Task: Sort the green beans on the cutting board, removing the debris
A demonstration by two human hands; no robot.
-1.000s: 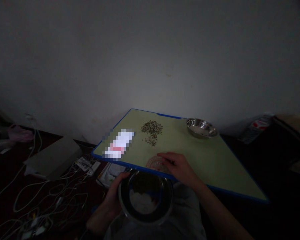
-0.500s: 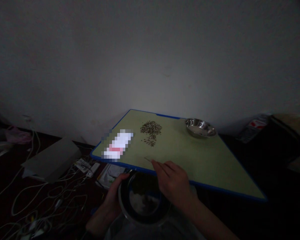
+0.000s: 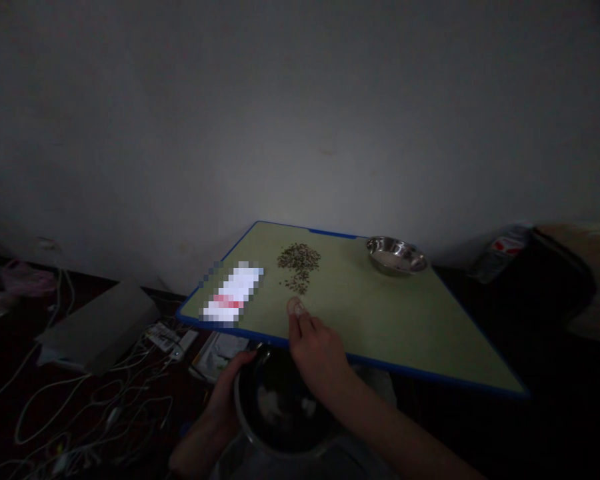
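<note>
My left hand (image 3: 223, 399) grips the left rim of a dark bowl (image 3: 280, 407) held in my lap, with pale stuff inside it. My right hand (image 3: 317, 350) reaches over the bowl to the near edge of a green board with a blue border (image 3: 410, 320). Its fingers pinch a small clear plastic piece (image 3: 296, 307) at its tip. A heap of small dark seeds (image 3: 299, 264) lies further back on the board. A blurred white and pink packet (image 3: 231, 293) lies at the board's left.
A steel bowl (image 3: 396, 254) stands at the board's far right corner. White cables (image 3: 90, 407), a grey box (image 3: 97, 325) and adapters cover the floor on the left. A dark bag (image 3: 550, 280) and a bottle (image 3: 500, 255) sit at the right by the wall.
My right hand lifted the clear plastic piece off the board's near edge and moved left and forward with it, towards the seeds. My left hand kept holding the dark bowl.
</note>
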